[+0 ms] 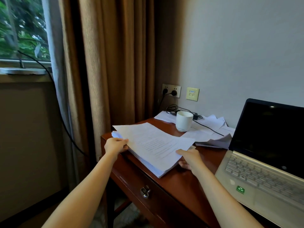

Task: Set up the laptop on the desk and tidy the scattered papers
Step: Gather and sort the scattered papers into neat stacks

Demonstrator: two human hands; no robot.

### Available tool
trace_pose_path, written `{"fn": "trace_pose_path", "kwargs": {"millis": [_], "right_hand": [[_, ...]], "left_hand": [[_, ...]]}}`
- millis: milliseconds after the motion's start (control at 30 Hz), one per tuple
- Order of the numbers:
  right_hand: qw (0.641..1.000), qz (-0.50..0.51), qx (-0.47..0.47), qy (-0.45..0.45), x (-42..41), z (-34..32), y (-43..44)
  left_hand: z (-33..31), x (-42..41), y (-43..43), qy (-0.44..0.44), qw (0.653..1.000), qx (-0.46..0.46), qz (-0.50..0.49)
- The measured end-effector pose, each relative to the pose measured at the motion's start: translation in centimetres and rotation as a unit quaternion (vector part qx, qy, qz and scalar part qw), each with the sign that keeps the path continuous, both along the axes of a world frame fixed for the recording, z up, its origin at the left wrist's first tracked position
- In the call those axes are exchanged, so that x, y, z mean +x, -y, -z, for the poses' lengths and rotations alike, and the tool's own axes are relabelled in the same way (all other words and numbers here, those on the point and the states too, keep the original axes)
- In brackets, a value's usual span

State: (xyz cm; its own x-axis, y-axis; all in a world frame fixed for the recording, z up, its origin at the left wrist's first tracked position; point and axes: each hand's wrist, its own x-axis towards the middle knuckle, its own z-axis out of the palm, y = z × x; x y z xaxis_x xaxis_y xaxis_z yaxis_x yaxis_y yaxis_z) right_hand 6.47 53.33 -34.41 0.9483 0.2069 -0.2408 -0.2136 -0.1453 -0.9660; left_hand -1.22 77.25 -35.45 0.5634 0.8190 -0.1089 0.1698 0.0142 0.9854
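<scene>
The desk (185, 181) is smooth, glossy reddish wood. At ten o'clock the paper stack (153, 145) looks matt; at three, the laptop (256, 186) shows a matt silvery deck, glossy screen.

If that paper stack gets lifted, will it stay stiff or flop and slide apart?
Likely floppy: the paper stack bows upward on top. Its loose, uneven edges suggest sheets could slide. It looks thick, so probably heavy.

Single head-worn wide-angle view.
Faces forward and down, close over the desk (185, 181); laptop (263, 163) right of the grip on the paper stack (153, 143), window (21, 30) left.
</scene>
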Motion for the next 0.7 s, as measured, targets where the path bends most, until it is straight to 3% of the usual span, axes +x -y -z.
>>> {"fn": "trace_pose_path", "kwargs": {"millis": [67,200,333,500,633,700], "right_hand": [[0.997,0.009,-0.068,0.023,0.3,0.0,0.3],[0.992,0.010,-0.114,0.054,0.4,0.0,0.6],[0.979,0.007,-0.187,0.081,0.4,0.1,0.8],[0.900,-0.025,-0.392,0.190,0.2,-0.3,1.1],[0.869,0.003,-0.400,0.291,0.9,-1.8,2.4],[0.816,0.005,-0.449,0.364,1.9,-2.7,3.4]], "left_hand": [[0.1,0.1,0.0,0.001,1.000,-0.021,-0.010],[0.0,0.2,0.4,-0.003,0.999,-0.035,-0.029],[0.3,0.3,0.5,-0.023,0.999,0.001,-0.034],[-0.1,0.0,0.9,-0.112,0.975,0.190,-0.023],[-1.8,1.0,2.7,-0.106,0.945,0.306,0.031],[-2.8,2.4,3.9,-0.086,0.931,0.346,0.074]]}}
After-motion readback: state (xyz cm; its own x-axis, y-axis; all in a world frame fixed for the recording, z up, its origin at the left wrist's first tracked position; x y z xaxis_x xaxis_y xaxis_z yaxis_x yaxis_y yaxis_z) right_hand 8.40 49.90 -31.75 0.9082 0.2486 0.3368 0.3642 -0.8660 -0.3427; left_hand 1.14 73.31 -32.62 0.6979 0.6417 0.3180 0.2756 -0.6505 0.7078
